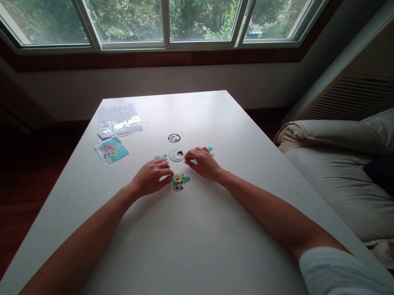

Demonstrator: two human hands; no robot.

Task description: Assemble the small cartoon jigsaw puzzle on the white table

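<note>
A small, partly joined jigsaw puzzle (178,181) with a yellow cartoon figure on teal lies flat on the white table (208,242). My left hand (153,176) is at its left edge, thumb and curled fingertips touching it. Behind that hand lie several loose teal jigsaw pieces (161,158). To the right, my right hand (201,162) bends down with thumb and fingers pinched together over a teal jigsaw piece (194,161). Its fingertips partly hide what they hold. More pieces (211,150) show just beyond its knuckles. Between the hands sits a round, silvery tin (176,155).
Behind the tin lies a round, dark-patterned disc (174,138). A teal picture card (111,150) and a clear plastic bag with paper (119,120) rest at the back left. A pale sofa (345,186) stands along the right side, and a window (162,13) is beyond the table.
</note>
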